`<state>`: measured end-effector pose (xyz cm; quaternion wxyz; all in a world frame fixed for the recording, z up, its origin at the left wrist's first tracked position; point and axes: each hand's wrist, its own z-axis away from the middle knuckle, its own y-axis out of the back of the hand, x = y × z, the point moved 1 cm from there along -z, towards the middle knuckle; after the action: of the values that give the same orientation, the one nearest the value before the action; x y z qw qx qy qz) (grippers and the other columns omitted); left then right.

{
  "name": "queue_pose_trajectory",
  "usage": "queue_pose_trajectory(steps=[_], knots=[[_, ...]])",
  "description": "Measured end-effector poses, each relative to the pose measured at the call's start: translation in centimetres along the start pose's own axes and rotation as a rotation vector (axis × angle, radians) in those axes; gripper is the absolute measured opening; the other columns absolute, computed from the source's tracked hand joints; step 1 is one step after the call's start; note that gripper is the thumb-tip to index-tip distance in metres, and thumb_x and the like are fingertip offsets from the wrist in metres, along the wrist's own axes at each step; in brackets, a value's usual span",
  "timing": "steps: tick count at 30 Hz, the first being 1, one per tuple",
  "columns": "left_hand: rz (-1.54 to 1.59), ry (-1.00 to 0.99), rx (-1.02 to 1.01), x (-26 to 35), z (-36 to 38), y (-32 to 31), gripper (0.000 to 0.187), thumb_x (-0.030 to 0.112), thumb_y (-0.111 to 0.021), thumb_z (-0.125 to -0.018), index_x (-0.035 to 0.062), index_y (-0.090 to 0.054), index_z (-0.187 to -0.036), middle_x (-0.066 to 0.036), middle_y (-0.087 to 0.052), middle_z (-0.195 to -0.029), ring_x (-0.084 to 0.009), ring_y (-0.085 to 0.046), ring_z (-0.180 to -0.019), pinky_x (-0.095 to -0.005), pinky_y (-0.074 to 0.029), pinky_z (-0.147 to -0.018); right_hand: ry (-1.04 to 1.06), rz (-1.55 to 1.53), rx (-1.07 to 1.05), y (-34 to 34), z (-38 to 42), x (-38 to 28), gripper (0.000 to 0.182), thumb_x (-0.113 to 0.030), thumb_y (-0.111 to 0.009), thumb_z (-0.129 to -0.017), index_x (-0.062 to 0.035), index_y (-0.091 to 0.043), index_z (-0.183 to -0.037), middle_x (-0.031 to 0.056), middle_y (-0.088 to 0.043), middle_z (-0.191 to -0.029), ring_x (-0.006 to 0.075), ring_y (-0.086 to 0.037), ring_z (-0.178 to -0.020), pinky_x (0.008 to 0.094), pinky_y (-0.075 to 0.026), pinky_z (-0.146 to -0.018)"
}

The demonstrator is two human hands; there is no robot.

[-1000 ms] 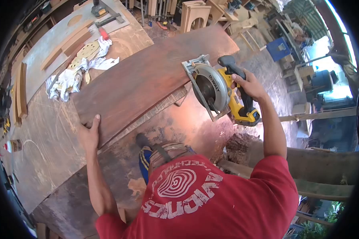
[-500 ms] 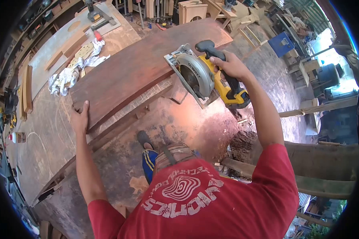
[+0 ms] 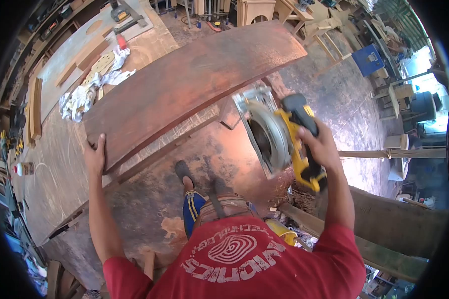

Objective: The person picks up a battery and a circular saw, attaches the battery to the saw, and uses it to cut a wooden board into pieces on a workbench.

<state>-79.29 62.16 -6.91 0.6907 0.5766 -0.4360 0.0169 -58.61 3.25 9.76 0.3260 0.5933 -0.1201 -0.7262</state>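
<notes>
A long, dark reddish-brown wooden plank (image 3: 184, 89) lies across the workbench (image 3: 50, 179) and juts past its edge toward the upper right. My left hand (image 3: 96, 155) grips the plank's near left end, thumb on top; the other fingers are partly hidden. In my right hand (image 3: 323, 144) is a yellow and black circular saw (image 3: 275, 134), gripped round its rear handle. The saw is held in the air beside the plank's front edge, apart from it, with its metal base plate turned toward the plank. Motion blurs it slightly.
White rags (image 3: 85, 97), a red-handled hammer (image 3: 121, 42), wood strips (image 3: 35, 109) and a small white bottle (image 3: 25, 169) are on the bench. A blue box (image 3: 368, 61) stands at the right. Thick boards (image 3: 379, 219) lie at my right side, above a yellow container (image 3: 282, 230).
My right hand has drawn the saw away from the plank's edge, rightward and closer to my body. My left hand keeps its hold on the plank's end.
</notes>
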Motion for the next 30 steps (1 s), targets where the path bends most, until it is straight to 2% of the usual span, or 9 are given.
queue_pose_trajectory(steps=[2,5,6,11,12,18,24,30], knots=[[-0.017,0.047,-0.032,-0.2,0.0,-0.3,0.084,0.058,-0.069,-0.090,-0.0083,-0.050,-0.138,-0.031,-0.061,-0.127,-0.0405,-0.061,-0.118,-0.0447,-0.046,-0.102,-0.062,-0.101,-0.015,0.1,1.7,1.1,0.044,-0.016,-0.071,-0.093,0.0049,-0.057,-0.129,0.0028,-0.060,-0.074,0.0086,-0.055,-0.055,0.0268,-0.044,-0.050],[0.072,-0.016,-0.026,-1.1,-0.3,-0.7,0.081,0.055,-0.068,-0.092,-0.0086,-0.050,-0.138,-0.028,-0.063,-0.126,-0.0365,-0.062,-0.116,-0.0430,-0.046,-0.101,-0.133,-0.079,0.007,0.2,3.2,2.6,0.052,-0.019,-0.074,-0.091,0.0045,-0.055,-0.133,0.0030,-0.063,-0.080,0.0080,-0.056,-0.061,0.0255,-0.045,-0.054],[0.075,-0.013,-0.046,-1.2,-0.5,-0.7,0.074,0.051,-0.067,-0.095,-0.0081,-0.051,-0.136,-0.025,-0.063,-0.124,-0.0313,-0.062,-0.113,-0.0410,-0.046,-0.100,-0.131,-0.126,0.025,0.2,3.3,2.9,0.053,-0.020,-0.075,-0.090,0.0042,-0.055,-0.134,0.0032,-0.064,-0.082,0.0079,-0.056,-0.062,0.0254,-0.046,-0.056],[0.103,0.022,-0.100,-0.9,-0.5,-0.4,0.067,0.048,-0.066,-0.097,-0.0074,-0.053,-0.132,-0.021,-0.064,-0.121,-0.0264,-0.062,-0.109,-0.0383,-0.047,-0.096,-0.138,-0.307,0.066,-0.4,3.6,3.0,0.060,-0.024,-0.080,-0.086,0.0028,-0.056,-0.135,0.0040,-0.066,-0.090,0.0077,-0.058,-0.067,0.0252,-0.048,-0.060],[0.097,0.024,-0.106,-0.9,-0.5,-0.4,0.065,0.047,-0.066,-0.097,-0.0073,-0.053,-0.131,-0.021,-0.065,-0.120,-0.0257,-0.062,-0.109,-0.0379,-0.047,-0.096,-0.167,-0.281,0.040,-0.1,3.5,2.5,0.061,-0.024,-0.080,-0.085,0.0033,-0.057,-0.134,0.0056,-0.068,-0.094,0.0096,-0.062,-0.075,0.0265,-0.051,-0.068],[0.087,0.015,-0.096,-0.4,-0.2,-0.2,0.062,0.045,-0.064,-0.099,-0.0067,-0.054,-0.131,-0.020,-0.065,-0.120,-0.0260,-0.062,-0.109,-0.0380,-0.047,-0.097,-0.094,-0.247,0.029,-0.5,2.2,1.4,0.063,-0.025,-0.081,-0.085,0.0040,-0.056,-0.135,0.0106,-0.072,-0.104,0.0156,-0.065,-0.095,0.0329,-0.052,-0.089],[0.071,-0.046,-0.098,0.0,-0.1,-0.1,0.060,0.045,-0.062,-0.101,-0.0068,-0.055,-0.131,-0.020,-0.065,-0.120,-0.0270,-0.062,-0.110,-0.0386,-0.046,-0.098,0.004,-0.232,0.060,-1.4,1.4,2.7,0.070,-0.032,-0.084,-0.083,0.0046,-0.056,-0.135,0.0126,-0.072,-0.106,0.0163,-0.066,-0.097,0.0330,-0.052,-0.090],[0.045,-0.078,-0.116,0.0,-0.2,-0.1,0.063,0.046,-0.060,-0.101,-0.0076,-0.053,-0.134,-0.022,-0.065,-0.122,-0.0291,-0.062,-0.113,-0.0395,-0.046,-0.099,0.009,-0.277,0.056,-1.2,1.3,4.4,0.074,-0.036,-0.085,-0.081,0.0048,-0.055,-0.135,0.0129,-0.072,-0.108,0.0169,-0.067,-0.099,0.0330,-0.051,-0.091]])
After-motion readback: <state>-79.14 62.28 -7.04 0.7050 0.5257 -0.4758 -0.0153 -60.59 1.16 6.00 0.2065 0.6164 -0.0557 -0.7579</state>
